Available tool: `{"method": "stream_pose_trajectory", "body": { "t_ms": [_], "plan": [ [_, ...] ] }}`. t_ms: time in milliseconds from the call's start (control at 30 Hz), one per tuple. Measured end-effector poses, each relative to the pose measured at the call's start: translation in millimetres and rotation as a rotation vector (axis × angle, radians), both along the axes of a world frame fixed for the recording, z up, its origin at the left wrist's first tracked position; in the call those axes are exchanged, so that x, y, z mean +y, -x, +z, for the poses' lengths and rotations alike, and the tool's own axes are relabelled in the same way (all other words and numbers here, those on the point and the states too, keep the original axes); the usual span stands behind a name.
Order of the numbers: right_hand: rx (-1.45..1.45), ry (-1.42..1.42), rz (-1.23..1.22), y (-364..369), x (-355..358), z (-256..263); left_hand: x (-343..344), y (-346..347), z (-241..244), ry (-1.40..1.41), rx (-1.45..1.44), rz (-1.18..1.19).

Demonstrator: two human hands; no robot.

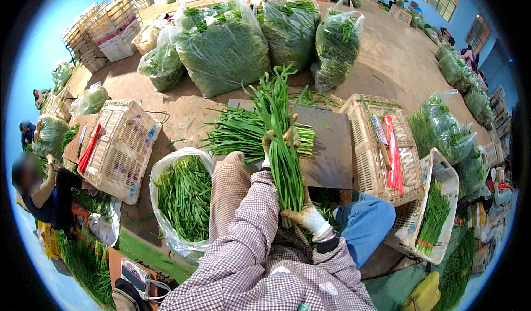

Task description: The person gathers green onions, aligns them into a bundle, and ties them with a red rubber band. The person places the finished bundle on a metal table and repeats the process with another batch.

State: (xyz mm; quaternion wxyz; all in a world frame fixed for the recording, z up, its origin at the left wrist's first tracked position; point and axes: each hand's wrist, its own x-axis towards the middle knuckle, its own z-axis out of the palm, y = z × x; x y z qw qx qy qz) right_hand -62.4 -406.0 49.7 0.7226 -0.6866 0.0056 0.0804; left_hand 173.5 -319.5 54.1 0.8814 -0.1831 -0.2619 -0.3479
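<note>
A bundle of long, flat green leaves that look like garlic chives [286, 174] runs upright between my two hands. My left hand [269, 138], in a stained work glove, wraps around the middle of the bundle, with gloved fingers showing on both sides. My right hand [309, 217], in a soiled white patterned glove, grips its lower end. Behind the bundle, a pile of the same greens [238, 134] lies sideways on a dark flat board [327, 145], pale stem ends to the right. Left of my knee, a container lined with clear plastic [203, 155] is full of loose leaves.
An upturned plastic crate [375, 145] with red ties [392, 157] flanks the board. Further right, a white crate [450, 211] holds a tied bunch [433, 219]. Large stuffed plastic bags [224, 53] stand ahead. Another crate [124, 153] and a seated person [45, 194] are left.
</note>
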Motion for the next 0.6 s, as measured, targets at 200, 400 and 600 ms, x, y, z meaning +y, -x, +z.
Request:
{"method": "stream_pose_trajectory", "body": {
  "t_ms": [200, 400, 600],
  "plan": [
    [0.029, -0.253, -0.274, 7.8, 30.4, 3.4, -2.2, 0.0, 3.1, 0.021, 0.005, 0.001],
    [0.229, -0.203, -0.235, 11.0, 12.6, -5.5, -25.1, 6.5, 12.6, -0.169, 0.108, -0.038],
    [0.228, -0.475, -0.249, 3.6, -51.4, 56.5, -64.8, -15.2, 10.9, -1.037, 0.074, -0.004]
  ]
}}
